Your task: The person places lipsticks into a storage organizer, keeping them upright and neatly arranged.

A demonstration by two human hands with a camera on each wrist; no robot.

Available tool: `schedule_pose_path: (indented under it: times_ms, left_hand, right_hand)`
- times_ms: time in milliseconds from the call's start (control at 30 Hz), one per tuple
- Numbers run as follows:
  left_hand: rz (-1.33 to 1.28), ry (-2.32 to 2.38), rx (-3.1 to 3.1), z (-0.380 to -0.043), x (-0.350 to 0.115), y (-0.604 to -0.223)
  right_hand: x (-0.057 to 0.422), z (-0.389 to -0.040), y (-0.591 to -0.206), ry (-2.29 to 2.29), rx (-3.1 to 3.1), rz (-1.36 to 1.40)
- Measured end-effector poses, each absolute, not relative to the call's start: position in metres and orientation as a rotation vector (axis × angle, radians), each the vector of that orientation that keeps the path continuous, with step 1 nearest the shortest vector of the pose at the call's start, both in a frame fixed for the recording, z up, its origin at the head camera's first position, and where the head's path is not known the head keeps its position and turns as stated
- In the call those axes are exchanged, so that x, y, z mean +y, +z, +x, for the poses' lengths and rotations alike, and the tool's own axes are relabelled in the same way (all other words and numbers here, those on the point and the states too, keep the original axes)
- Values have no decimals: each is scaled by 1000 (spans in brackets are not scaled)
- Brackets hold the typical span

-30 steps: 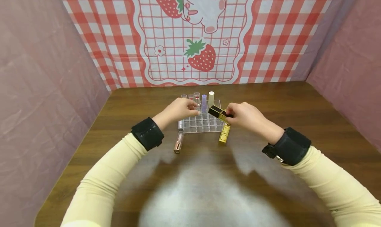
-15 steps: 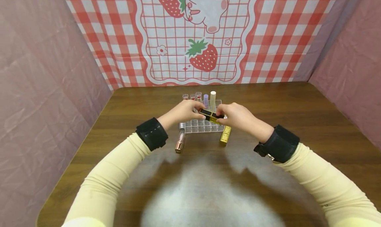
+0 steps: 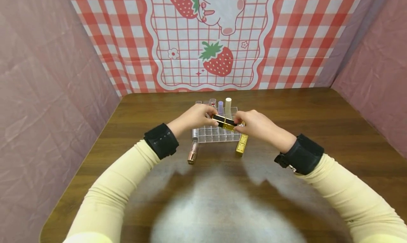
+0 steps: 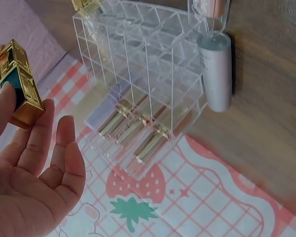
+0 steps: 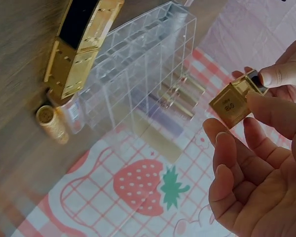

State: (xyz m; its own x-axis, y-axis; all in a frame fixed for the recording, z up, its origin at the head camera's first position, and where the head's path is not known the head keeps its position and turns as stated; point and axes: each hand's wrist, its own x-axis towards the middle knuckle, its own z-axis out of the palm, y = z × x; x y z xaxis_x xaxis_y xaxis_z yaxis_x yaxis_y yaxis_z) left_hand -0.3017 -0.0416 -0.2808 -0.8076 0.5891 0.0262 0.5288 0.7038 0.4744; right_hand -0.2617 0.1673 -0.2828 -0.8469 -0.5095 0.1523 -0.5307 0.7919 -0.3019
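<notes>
A black-and-gold square lipstick tube is held level over the front of a clear divided organizer. My left hand pinches its left end between thumb and fingers, as the left wrist view confirms. At the opposite end my right hand grips the tube; its gold base faces the right wrist camera. Behind the hands, a lilac tube, a cream tube and clear-capped lipsticks stand in the organizer's back row.
A silver-grey tube stands at the organizer's left front corner, with a rose-gold lipstick lying before it. Another gold-and-black tube lies at the right front. Beyond the wooden table hangs a red checked strawberry cloth.
The right hand has brought the lipstick tube left over the organizer. My left hand, free a second ago, has moved in slightly and taken hold of the tube's left end.
</notes>
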Motion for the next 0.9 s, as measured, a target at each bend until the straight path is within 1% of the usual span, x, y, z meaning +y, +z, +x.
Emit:
schedule_pose_path:
  times_ms: [233,500,733,900]
  left_hand:
    - [849,697,2796,-306,-43,-274]
    - [829,580,2833,-311,-42,-265]
    - [836,496,2878,-316,-25,-249]
    - [899,433,2899,-321,-8,-236]
  right_hand:
    - [187,-260,-287,521,-2902,802]
    - [204,-258,-294,487,-2878,776]
    - [212,-258,-299,514,-2894,780]
    - [216,-257,-301,530,-2926,755]
